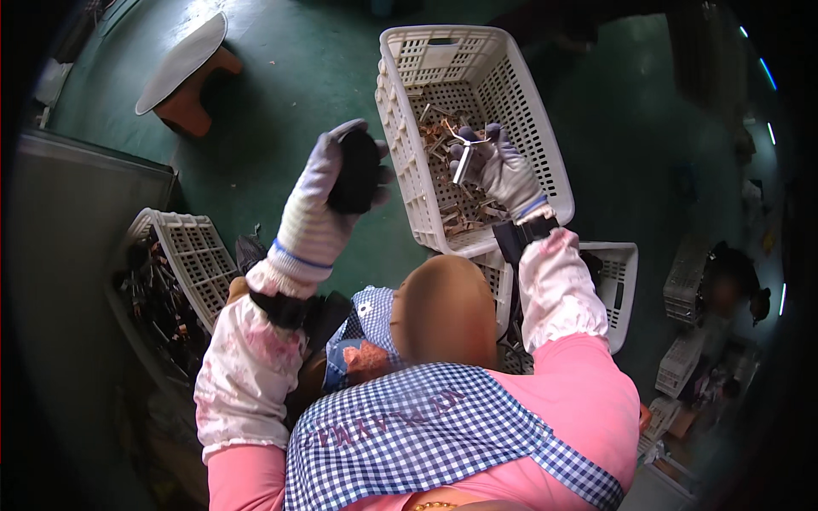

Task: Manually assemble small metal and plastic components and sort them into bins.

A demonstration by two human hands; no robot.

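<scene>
In my left hand [315,183], gloved in striped knit, is a dark rounded object [356,173]; my fingers curl around it, and I cannot make out its kind. My right hand [509,177], in a similar glove, is over a white perforated plastic basket [537,119]. Pinched in its fingers is a small silvery metal piece [463,163] with thin pale prongs or wires at its upper end. Below that hand, inside the basket, lie many small metal and copper-coloured pieces [460,213]. The left hand is outside the basket, beside its left wall.
A white basket of dark, long parts [183,264] stands at my left. Close to my right arm is another white basket [620,289]. A low stool with a grey top [186,64] is on the green floor [273,94]. Further crates [682,362] line the right side.
</scene>
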